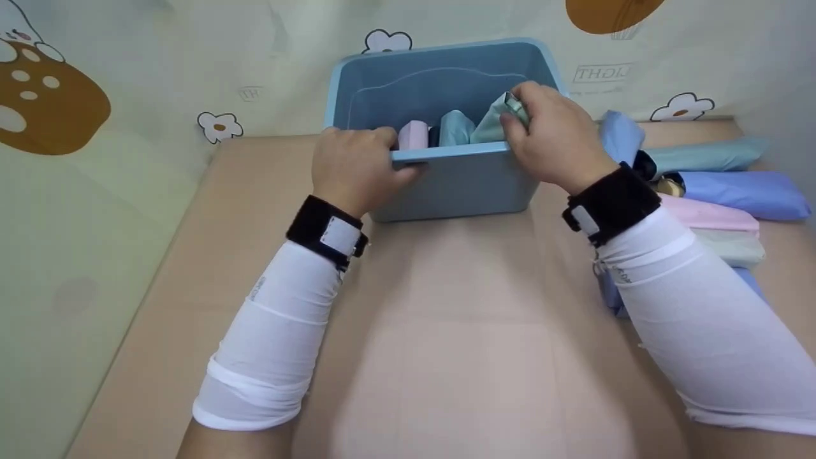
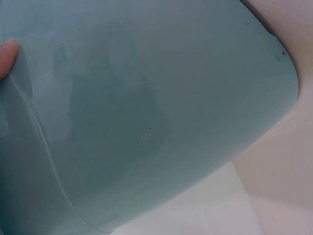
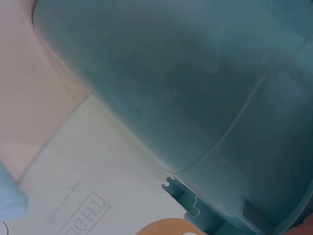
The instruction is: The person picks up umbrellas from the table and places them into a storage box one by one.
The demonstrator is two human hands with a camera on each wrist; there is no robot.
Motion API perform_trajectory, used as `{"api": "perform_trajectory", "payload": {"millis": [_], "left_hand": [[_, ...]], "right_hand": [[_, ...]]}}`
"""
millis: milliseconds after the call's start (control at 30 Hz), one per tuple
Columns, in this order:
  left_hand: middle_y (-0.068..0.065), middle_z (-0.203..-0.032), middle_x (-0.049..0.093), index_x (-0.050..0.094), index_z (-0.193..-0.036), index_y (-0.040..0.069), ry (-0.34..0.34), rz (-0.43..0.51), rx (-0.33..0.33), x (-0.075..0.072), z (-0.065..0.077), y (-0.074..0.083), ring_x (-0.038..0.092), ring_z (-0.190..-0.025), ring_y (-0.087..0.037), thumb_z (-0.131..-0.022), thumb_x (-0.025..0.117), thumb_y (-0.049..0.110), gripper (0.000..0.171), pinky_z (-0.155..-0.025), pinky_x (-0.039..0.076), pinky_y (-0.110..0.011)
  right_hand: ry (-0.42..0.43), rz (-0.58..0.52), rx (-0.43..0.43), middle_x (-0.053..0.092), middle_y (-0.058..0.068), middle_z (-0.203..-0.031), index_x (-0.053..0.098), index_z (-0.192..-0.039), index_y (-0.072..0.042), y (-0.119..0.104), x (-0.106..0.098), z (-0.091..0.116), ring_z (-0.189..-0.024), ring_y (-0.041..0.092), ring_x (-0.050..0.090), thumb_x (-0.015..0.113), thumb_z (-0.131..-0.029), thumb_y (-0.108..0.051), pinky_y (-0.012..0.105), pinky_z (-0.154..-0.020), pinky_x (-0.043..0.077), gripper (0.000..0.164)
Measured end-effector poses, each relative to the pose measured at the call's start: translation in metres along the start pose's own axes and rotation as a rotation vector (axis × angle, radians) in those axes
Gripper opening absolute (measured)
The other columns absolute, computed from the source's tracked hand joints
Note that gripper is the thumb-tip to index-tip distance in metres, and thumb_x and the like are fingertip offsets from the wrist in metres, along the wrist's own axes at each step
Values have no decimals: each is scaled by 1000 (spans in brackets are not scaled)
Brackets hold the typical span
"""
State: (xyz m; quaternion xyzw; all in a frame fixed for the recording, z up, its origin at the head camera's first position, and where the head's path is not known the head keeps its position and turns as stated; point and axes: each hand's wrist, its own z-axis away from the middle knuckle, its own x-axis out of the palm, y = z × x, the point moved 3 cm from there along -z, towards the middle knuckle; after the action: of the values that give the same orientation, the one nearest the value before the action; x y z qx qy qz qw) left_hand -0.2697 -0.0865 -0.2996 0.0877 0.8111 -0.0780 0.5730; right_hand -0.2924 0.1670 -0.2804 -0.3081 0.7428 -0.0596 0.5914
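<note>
"Inside the blue bin (image 1: 456,191), toward its right end, a pale green bundle (image 1: 489,129) is leaning."
"Who's holding it?"
"The right hand (image 1: 558,137) is pinching its upper end, probably for guiding it."
"And the left hand (image 1: 354,162)?"
"It's gripping the bin's front rim (image 1: 452,152), likely steadying it. Other bundles (image 1: 743,194) are lying right of the bin."

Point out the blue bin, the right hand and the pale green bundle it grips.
Blue bin (image 1: 460,183), head view, outer front wall.
Right hand (image 1: 553,137), head view, back of the hand.
Pale green bundle (image 1: 491,125), head view, side facing the camera.
</note>
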Motion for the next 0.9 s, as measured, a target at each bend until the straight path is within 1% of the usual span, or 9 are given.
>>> {"api": "perform_trajectory", "payload": {"millis": [133,267,367,600,700,733,800,900], "left_hand": [[-6,-65,62,67,-81,13,10,-3,0,-1,0,-1,58,-66,-28,-94,59,70,59,-71,48,-46],[-6,-66,62,67,-81,13,14,-6,-2,-2,0,-2,57,-65,-28,-94,58,71,60,-70,47,-45],[-6,-66,61,66,-81,13,10,-4,-6,-2,1,-2,57,-65,-27,-94,59,71,60,-70,46,-44],[-6,-66,61,66,-82,12,9,8,-3,-6,5,4,57,-65,-27,-95,57,70,59,-68,45,-43],[-6,-67,60,66,-83,13,6,8,2,-10,4,8,57,-65,-27,-95,56,70,60,-68,45,-43],[-6,-67,61,66,-83,13,5,8,2,-11,3,9,57,-65,-27,-95,56,70,60,-68,46,-43],[-6,-67,60,66,-83,13,0,7,-1,-12,4,9,57,-66,-27,-95,56,70,60,-68,45,-42],[-6,-67,61,66,-83,12,-1,4,2,-12,5,10,58,-65,-27,-96,56,69,59,-67,46,-43]], "right_hand": [[22,-8,-18,66,17,-117,60,-130,-1,0,1,-1,-102,34,59,46,-110,-30,49,-90,45,38],[34,-11,-6,67,19,-126,60,-135,-1,-1,1,-1,-114,38,57,46,-110,-31,53,-98,42,41],[48,-5,1,67,19,-128,61,-136,-2,-2,0,0,-118,39,55,46,-110,-31,55,-101,40,42],[126,-21,-20,70,18,-114,62,-135,-2,-1,-4,11,-107,37,59,50,-109,-30,51,-93,42,40],[152,-31,-7,70,20,-116,62,-135,0,-1,-10,14,-110,38,60,52,-108,-29,53,-97,43,41],[148,-32,1,70,20,-117,62,-135,-1,-1,-12,14,-111,38,60,52,-108,-29,54,-97,42,41],[130,-33,23,69,20,-117,61,-136,-1,-1,-15,14,-107,36,60,53,-107,-30,52,-94,42,41],[62,-23,67,66,18,-112,60,-138,-3,-2,-18,12,-97,33,57,55,-105,-32,46,-83,40,44]]}}
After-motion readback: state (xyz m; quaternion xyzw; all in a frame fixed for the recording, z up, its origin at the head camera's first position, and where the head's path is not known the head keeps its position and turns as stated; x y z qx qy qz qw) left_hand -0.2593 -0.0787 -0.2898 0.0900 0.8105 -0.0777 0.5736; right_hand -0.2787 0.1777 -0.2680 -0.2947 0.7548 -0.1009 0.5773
